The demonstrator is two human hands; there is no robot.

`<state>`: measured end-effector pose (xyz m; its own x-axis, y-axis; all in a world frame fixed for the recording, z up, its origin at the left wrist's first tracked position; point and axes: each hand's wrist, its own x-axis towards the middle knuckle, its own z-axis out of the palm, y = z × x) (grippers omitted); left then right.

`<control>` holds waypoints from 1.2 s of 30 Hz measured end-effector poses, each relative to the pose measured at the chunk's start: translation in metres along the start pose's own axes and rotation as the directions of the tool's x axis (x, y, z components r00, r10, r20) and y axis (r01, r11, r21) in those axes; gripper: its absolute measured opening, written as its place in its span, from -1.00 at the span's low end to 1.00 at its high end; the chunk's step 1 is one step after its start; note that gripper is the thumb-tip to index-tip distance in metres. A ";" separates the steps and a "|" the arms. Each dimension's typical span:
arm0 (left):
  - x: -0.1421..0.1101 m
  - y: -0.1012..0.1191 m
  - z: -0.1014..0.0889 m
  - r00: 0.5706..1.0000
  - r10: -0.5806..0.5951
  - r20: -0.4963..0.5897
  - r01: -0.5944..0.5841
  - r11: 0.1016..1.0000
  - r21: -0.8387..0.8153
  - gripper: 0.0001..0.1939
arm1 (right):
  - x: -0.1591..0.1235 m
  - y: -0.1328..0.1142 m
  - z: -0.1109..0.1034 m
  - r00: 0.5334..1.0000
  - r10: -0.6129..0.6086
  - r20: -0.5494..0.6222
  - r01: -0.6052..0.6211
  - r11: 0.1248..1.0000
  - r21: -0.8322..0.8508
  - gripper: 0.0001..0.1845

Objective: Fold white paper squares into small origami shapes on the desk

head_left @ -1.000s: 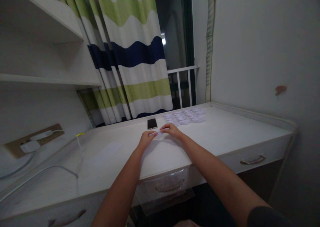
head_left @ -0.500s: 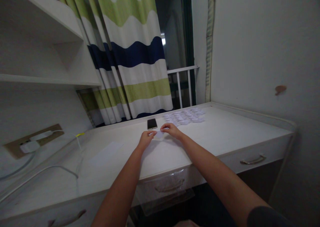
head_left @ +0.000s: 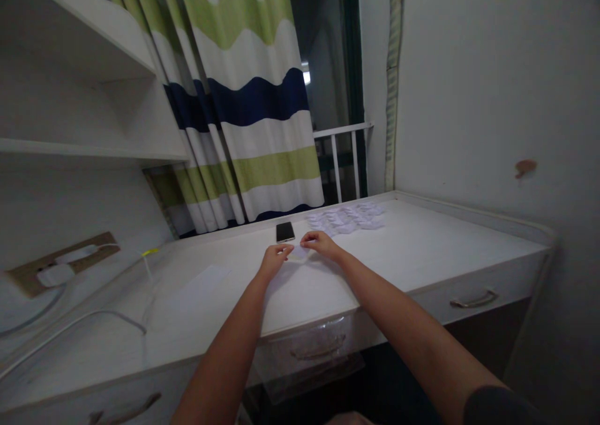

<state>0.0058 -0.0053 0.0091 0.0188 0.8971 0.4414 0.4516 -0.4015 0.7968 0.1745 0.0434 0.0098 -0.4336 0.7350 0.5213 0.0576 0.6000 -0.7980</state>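
A small piece of white paper (head_left: 299,254) is held between my two hands above the white desk (head_left: 300,306). My left hand (head_left: 275,260) pinches its left edge between thumb and fingers. At the upper right edge, the fingertips of my right hand (head_left: 320,244) are closed on the same paper. Its fine folds are too small to make out. Just behind my hands lies a dark phone (head_left: 284,232). Several folded white paper pieces (head_left: 347,218) lie grouped at the back, beyond my right hand.
Flat white paper sheets (head_left: 200,284) lie on the desk to the left. A white cable (head_left: 100,313) and plugged-in chargers (head_left: 60,269) are at the left wall. A striped curtain (head_left: 262,137) hangs behind the desk, and a shelf (head_left: 84,153) juts out at upper left.
The paper between my hands has tilted slightly, and my right fingertips have shifted a little. Everything else stays in place.
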 end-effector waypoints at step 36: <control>0.004 -0.005 -0.002 0.999 -0.003 -0.035 0.002 0.999 -0.037 -0.66 | 0.000 0.002 -0.002 0.996 0.051 -0.075 -0.052 0.999 -0.006 -0.82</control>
<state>0.0018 0.0000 0.0079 -0.0140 0.8913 0.4531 0.4180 -0.4064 0.8124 0.1763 0.0450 0.0093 -0.3617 0.7863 0.5009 0.0851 0.5629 -0.8221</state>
